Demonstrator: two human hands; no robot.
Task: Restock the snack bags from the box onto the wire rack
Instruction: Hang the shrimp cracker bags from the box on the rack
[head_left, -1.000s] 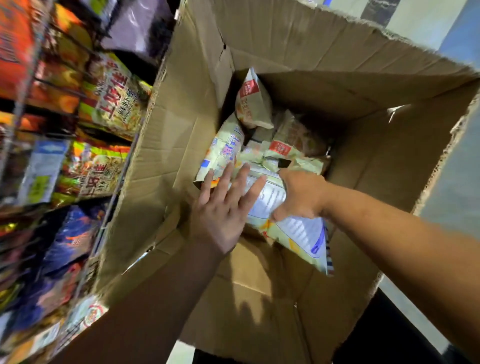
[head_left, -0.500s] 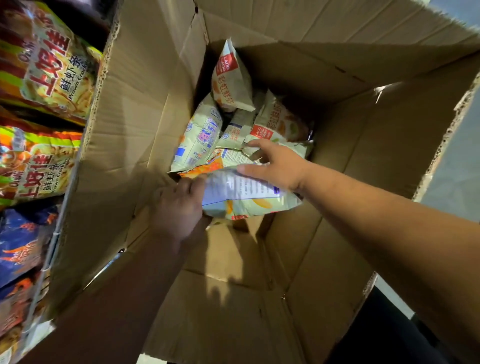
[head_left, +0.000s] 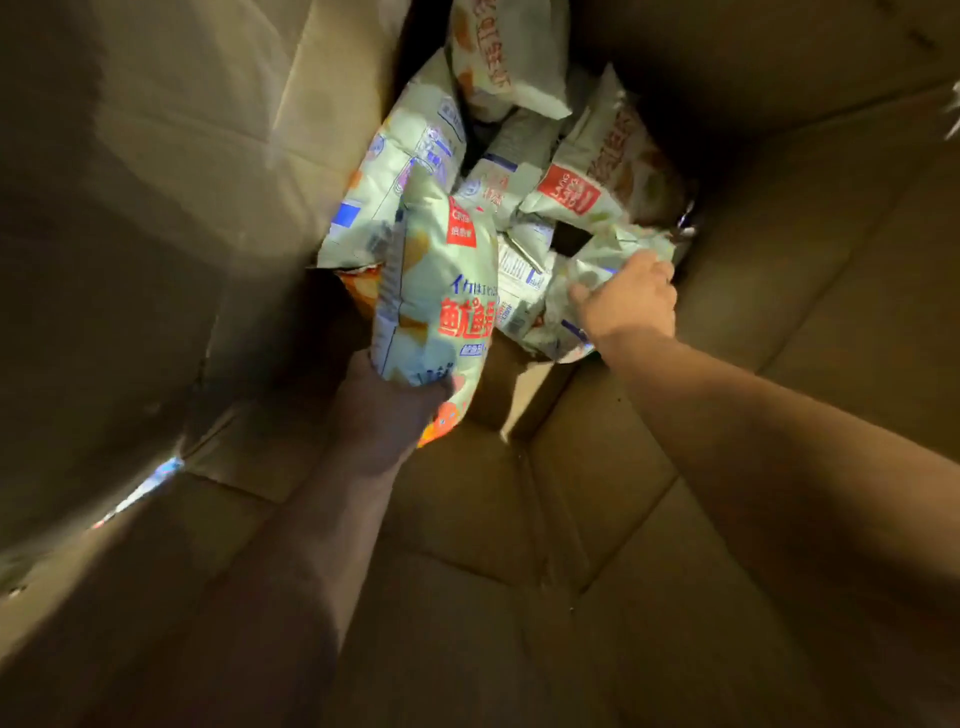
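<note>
Snack bag (head_left: 434, 296) upright in left hand (head_left: 387, 410); logo end up

We find the box floor (head_left: 467, 597) bare near us; piled snack bags (head_left: 587, 171) and the box walls (head_left: 182, 208) block the far corner.

The one view, head-worn and wide-angle, looks steeply down from above into the box (head_left: 156, 218). It is so near that the cardboard walls run off every edge. The snack bags (head_left: 587, 176) on the bottom lie toward 12 o'clock. The arms come in from 7 and 4 o'clock, and the left hand (head_left: 384, 410) and right hand (head_left: 628, 301) sit near centre.
</note>
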